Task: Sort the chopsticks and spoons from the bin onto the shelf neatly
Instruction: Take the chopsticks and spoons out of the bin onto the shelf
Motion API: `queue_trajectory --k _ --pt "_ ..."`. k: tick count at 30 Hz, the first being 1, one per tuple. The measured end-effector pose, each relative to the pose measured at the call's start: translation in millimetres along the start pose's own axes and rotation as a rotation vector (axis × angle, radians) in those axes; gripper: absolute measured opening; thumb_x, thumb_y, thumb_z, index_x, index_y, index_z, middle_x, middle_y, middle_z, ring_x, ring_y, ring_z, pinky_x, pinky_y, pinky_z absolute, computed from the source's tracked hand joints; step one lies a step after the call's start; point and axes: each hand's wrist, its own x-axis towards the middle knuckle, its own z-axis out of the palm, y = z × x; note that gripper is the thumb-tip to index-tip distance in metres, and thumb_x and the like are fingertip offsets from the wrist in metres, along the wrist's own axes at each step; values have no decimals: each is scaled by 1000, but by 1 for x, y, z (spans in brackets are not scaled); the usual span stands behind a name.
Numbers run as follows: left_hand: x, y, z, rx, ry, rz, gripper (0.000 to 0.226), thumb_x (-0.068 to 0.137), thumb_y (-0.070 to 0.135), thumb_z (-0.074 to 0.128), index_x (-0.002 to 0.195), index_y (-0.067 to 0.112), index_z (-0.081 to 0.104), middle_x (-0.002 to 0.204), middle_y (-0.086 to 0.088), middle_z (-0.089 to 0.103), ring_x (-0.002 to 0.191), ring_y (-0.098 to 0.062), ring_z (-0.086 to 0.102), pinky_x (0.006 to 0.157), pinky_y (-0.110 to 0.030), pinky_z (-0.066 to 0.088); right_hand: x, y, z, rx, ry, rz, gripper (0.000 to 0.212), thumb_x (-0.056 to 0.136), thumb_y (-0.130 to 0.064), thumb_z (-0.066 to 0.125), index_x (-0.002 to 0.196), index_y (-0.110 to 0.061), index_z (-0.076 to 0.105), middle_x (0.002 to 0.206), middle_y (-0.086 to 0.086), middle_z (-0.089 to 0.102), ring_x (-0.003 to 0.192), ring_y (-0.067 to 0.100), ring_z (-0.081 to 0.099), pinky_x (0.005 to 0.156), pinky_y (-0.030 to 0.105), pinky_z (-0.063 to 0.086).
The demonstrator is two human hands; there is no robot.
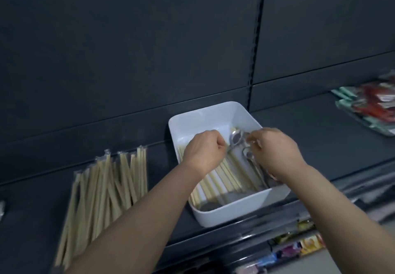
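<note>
Left of both hands, wrapped pale chopsticks (102, 190) already fan across the dark shelf (320, 145). The left hand (203, 151) is curled closed, apparently pinching a shiny spoon (235, 138) inside the white bin (235, 211); lift it clear of the chopsticks beneath. The right hand (275, 151) curls over more spoons; its hold is unclear.

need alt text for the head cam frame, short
Two bare hands reach into a white rectangular plastic bin on a dark shelf: the left hand is curled closed among pale wrapped chopsticks, the right hand pinches at silver metal spoons. A row of wrapped chopsticks lies left of the bin.
</note>
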Motion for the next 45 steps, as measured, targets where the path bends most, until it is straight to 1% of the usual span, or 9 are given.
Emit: queue_trajectory --k 8,13,17,22,29,34,38,42,45 --pt "27 38 65 142 -284 -125 31 83 43 62 70 15 62 73 -1 62 77 -22 63 61 -31 49 13 39 -5 251 12 -88 33 89 -4 50 108 -20 72 110 -1 70 102 23 63 86 34 50" --pt "35 60 89 268 -309 -154 55 71 73 56 93 22 64 89 2 66 86 -22 64 71 -30 54 12 44 -3 312 56 -96 32 86 -2 54 105 -19 73 106 -3 72 97 20 66 84 30 51" --pt "40 58 81 282 -264 -187 23 82 45 60 85 22 59 84 3 61 92 -22 65 74 -28 53 12 47 -5 336 39 -76 29 87 -6 56 103 -22 73 102 -7 72 94 17 66 81 25 50" --pt "39 26 51 105 -131 -328 23 78 28 68 69 12 54 68 -3 54 78 -28 62 61 -29 46 16 39 -9 250 -7 -78 26 92 -14 51 109 -21 70 106 -4 71 99 21 64 81 29 49" --pt "26 -4 27 -172 89 -359 24 84 26 66 68 9 59 75 -15 69 72 -33 67 69 -44 59 26 16 10 116 -225 -112 30 89 -7 47 107 -19 68 105 7 69 97 30 63 80 37 53" --pt "18 -13 22 -125 118 -346 30 86 25 64 62 17 49 66 -1 56 66 -23 55 63 -32 46 29 -2 31 -43 -464 16 35 89 -20 59 122 -9 51 116 12 61 106 31 60 74 30 44" --pt "13 -19 24 -197 170 -313 15 84 28 66 72 20 62 75 3 65 74 -19 61 65 -26 47 33 -5 34 -54 -489 78 59 84 -25 71 131 -9 40 122 9 60 113 29 59 82 31 47" --pt "12 -11 21 -544 202 -371 8 87 19 63 83 12 65 66 -3 71 48 -10 60 48 -21 47 34 -1 35 12 -539 116 16 82 -11 61 95 -8 51 92 9 60 83 27 61 62 26 46" --pt "13 -4 15 -729 196 -396 7 89 10 61 83 12 65 73 -9 71 54 -15 64 45 -22 48 31 0 35 38 -573 108 11 87 -16 58 84 -11 48 78 3 52 76 23 55 59 25 42"
